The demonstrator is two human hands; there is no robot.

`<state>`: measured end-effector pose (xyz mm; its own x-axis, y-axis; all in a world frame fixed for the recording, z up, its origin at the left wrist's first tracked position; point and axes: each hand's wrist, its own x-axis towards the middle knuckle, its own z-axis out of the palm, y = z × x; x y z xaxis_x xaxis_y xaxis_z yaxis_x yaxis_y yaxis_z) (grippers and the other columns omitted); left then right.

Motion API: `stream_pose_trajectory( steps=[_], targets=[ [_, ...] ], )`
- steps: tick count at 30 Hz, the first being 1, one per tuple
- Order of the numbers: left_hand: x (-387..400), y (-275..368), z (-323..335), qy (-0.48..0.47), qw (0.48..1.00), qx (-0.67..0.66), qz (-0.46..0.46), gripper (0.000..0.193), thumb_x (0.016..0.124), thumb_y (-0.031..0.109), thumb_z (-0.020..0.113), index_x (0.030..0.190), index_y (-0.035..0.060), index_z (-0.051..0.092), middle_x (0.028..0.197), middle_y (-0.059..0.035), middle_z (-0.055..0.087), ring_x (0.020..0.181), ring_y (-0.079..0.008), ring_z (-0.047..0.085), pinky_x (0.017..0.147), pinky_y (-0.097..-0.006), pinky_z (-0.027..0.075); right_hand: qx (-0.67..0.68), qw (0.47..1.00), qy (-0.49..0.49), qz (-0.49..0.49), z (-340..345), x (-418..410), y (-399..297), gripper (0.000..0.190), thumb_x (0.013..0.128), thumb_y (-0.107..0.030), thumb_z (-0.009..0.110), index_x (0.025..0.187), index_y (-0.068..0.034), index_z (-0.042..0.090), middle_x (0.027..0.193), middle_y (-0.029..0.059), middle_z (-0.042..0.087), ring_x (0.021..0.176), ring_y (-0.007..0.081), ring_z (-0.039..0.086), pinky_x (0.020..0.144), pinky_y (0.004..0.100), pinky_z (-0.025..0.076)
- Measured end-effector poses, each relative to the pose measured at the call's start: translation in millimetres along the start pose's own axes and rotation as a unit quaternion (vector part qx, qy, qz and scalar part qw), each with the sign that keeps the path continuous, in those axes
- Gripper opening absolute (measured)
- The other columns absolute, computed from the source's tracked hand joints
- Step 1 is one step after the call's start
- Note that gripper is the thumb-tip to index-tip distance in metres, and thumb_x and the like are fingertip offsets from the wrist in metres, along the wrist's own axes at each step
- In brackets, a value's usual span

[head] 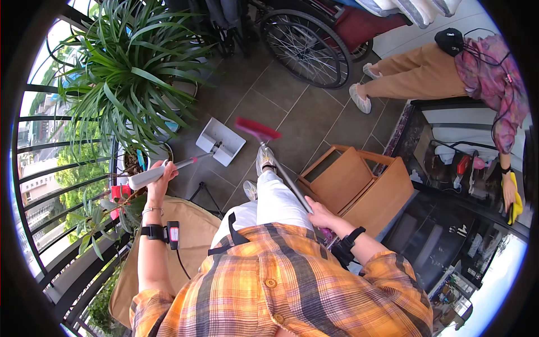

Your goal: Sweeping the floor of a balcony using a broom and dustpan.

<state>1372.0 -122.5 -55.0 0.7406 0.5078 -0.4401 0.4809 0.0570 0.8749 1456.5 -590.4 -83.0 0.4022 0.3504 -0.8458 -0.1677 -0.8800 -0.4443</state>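
Observation:
My left hand (162, 174) grips the white handle of a long-handled dustpan (234, 148). The pan rests on the dark floor tiles, its comb-like teeth near the pole. In my right hand (323, 215) is the grey pole of a broom (290, 180). Its red bristle head (257, 128) is slightly blurred and lies just right of the pan, beyond my front foot. I cannot tell whether the bristles touch the floor. My shoes (264, 159) have clear covers on them.
A large potted spider plant (139, 71) and a railing (63, 181) line the left. Ahead stands a wheelchair (306, 49). A wooden cabinet (370, 189) is close on my right. Another person (425, 69) holds a yellow cloth (515, 204). A tan-covered surface (185, 236) lies left.

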Motion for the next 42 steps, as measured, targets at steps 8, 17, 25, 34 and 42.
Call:
stream_pose_trajectory(
  steps=[8,17,25,34,42],
  targets=[
    [2.8,-2.0,-2.4,0.005,1.000,-0.019,0.007,0.025,0.085,0.021,0.062,0.090,-0.0022,0.056,0.082,-0.0088,0.063,0.072,-0.0155,0.063,0.067,-0.0232,0.052,0.196,0.978,-0.049,0.045,-29.7,-38.1,-15.1,0.065,0.080,-0.007,0.051,0.140,-0.015,0.027,0.061,0.0013,0.048,0.044,0.0090,0.044,0.040,0.0237,0.039],
    [-3.8,-2.7,-37.3,-0.050,0.994,0.092,0.019,0.025,0.085,0.022,0.061,0.086,-0.0035,0.057,0.081,-0.0096,0.064,0.073,-0.0152,0.064,0.070,-0.0246,0.052,0.230,0.962,0.089,0.114,-30.9,-12.2,-2.7,0.070,0.081,-0.003,0.047,0.142,-0.008,0.013,0.058,0.0031,0.046,0.042,0.0123,0.046,0.038,0.0278,0.040],
    [-3.6,-12.3,-28.5,-0.030,0.996,0.074,0.031,0.024,0.083,0.024,0.061,0.082,-0.0004,0.058,0.075,-0.0042,0.062,0.071,-0.0103,0.061,0.066,-0.0226,0.050,0.308,0.940,-0.135,0.060,4.4,0.3,-47.1,0.071,0.081,-0.001,0.048,0.142,-0.010,0.014,0.060,-0.0008,0.045,0.042,0.0061,0.042,0.037,0.0212,0.036],
    [-19.6,-23.4,-39.4,0.021,1.000,0.005,0.016,0.024,0.082,0.021,0.064,0.085,-0.0017,0.058,0.077,-0.0054,0.062,0.071,-0.0106,0.061,0.065,-0.0225,0.052,0.127,0.992,-0.003,0.006,-35.4,7.5,-72.8,0.066,0.079,-0.002,0.046,0.140,-0.009,0.023,0.062,0.0031,0.050,0.043,0.0084,0.046,0.039,0.0241,0.039],
    [-27.4,-39.2,-37.1,0.094,0.992,-0.074,-0.027,0.025,0.083,0.025,0.064,0.089,0.0012,0.056,0.082,-0.0061,0.063,0.070,-0.0098,0.060,0.065,-0.0212,0.051,-0.177,0.983,-0.044,-0.015,-15.0,62.7,-84.5,0.064,0.077,-0.008,0.049,0.135,0.002,0.026,0.113,0.0317,0.051,0.109,0.0396,0.050,0.092,0.0380,0.042]
  ],
)
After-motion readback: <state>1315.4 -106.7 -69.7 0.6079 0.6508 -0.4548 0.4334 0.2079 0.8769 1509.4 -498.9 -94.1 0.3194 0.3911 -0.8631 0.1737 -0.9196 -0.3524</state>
